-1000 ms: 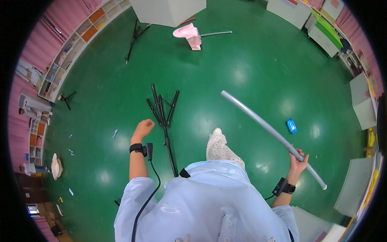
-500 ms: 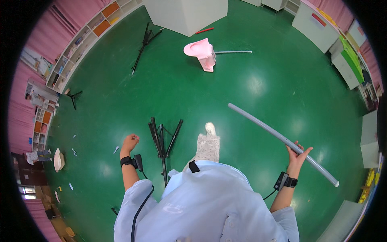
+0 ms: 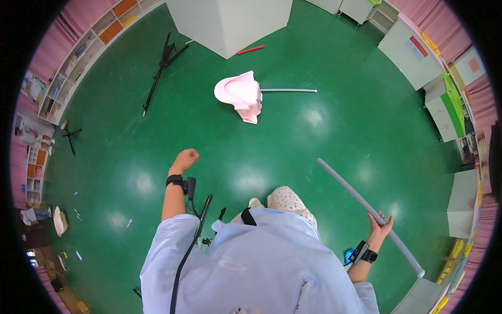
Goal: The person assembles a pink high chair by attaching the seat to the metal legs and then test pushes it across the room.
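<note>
My right hand is wrapped round a long grey pipe, which slants from the far left end down to a pale cap near my right side. On my left, my left hand is raised over the green floor, fingers curled in, with nothing visible in them. Ahead on the floor lies a pink moulded plastic piece with a rounded, seat-like front. A thinner grey rod sticks out from it to the right. Both wrists carry black strapped devices.
A white block-shaped cabinet stands ahead, a red stick at its foot. A folded black stand lies left of it. Black stand legs are beside my left arm. Shelves line the left; another person is at the far left.
I have walked forward: the pink piece is nearer and the black stand has slid back beside my body. The pipe stays in my right hand; my left hand has swung forward.
</note>
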The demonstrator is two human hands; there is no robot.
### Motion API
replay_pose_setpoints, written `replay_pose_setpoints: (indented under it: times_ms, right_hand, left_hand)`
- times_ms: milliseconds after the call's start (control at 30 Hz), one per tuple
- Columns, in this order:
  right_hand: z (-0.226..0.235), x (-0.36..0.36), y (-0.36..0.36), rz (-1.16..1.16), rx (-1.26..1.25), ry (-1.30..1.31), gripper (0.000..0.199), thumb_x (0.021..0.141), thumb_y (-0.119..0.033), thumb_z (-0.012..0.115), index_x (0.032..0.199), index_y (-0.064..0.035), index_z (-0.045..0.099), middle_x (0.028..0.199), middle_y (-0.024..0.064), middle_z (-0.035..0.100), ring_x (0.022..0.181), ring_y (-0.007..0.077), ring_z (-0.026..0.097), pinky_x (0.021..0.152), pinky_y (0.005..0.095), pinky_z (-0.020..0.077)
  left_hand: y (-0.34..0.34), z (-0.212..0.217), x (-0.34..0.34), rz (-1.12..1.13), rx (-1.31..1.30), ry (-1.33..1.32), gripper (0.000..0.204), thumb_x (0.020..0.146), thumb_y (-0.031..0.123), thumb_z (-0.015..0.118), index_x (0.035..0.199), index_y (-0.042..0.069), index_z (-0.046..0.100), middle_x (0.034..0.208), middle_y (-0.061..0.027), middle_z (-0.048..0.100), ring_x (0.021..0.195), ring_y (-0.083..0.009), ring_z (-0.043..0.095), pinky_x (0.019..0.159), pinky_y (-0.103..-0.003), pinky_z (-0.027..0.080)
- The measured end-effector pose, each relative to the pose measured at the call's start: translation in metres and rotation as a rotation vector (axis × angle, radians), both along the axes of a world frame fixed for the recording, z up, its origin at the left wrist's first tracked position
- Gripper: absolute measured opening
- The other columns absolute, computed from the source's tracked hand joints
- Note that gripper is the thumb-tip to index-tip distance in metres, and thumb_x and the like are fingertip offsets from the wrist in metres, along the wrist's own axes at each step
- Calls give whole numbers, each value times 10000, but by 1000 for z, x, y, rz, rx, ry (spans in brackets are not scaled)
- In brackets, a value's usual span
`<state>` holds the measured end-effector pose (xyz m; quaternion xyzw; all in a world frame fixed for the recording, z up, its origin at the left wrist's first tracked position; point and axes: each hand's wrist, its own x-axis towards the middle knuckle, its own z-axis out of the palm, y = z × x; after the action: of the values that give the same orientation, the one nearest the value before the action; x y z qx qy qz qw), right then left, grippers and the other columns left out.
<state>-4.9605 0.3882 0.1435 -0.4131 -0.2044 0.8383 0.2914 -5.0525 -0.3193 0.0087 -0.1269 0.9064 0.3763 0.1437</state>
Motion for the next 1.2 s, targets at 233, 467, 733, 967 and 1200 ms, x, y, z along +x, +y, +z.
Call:
replay_pose_setpoints:
  times_ms: [233,467,733,967,1200]
  right_hand:
    - [-44,-177,-20,229,385,-172,304,836,-308,518,792,-53,358,792,91,437,793,214,450,846,465,368]
    - [-45,-370,-42,199,15,-223,298,840,-312,505,727,-60,393,719,69,446,811,247,455,907,546,264]
    - [-41,-461,-86,227,-32,-223,332,856,-301,461,658,-48,377,704,103,447,938,309,463,929,640,200]
    - [-91,-472,-121,198,62,-297,336,847,-311,482,670,-46,376,704,91,448,928,296,472,908,632,248]
    - [-124,-460,-134,151,47,-436,350,824,-341,520,659,-55,406,701,87,463,898,278,481,879,634,273]
  left_hand:
    - [30,-17,-162,-53,-60,-54,212,722,212,537,860,60,594,838,-139,601,798,-268,566,716,-355,442]
    - [6,-134,-232,104,-16,-329,207,724,206,528,847,55,597,795,-138,604,764,-285,569,687,-352,447]
    - [16,-267,-317,210,187,-419,383,749,354,521,873,-4,573,921,-190,582,888,-321,537,772,-391,405]
    - [80,-401,-367,387,131,-224,832,695,431,624,1212,-107,256,1112,-218,460,903,-316,505,811,-376,409]
    - [117,-414,-407,1457,604,-156,834,636,82,566,1281,69,36,1024,-156,432,733,-234,504,498,-337,427]
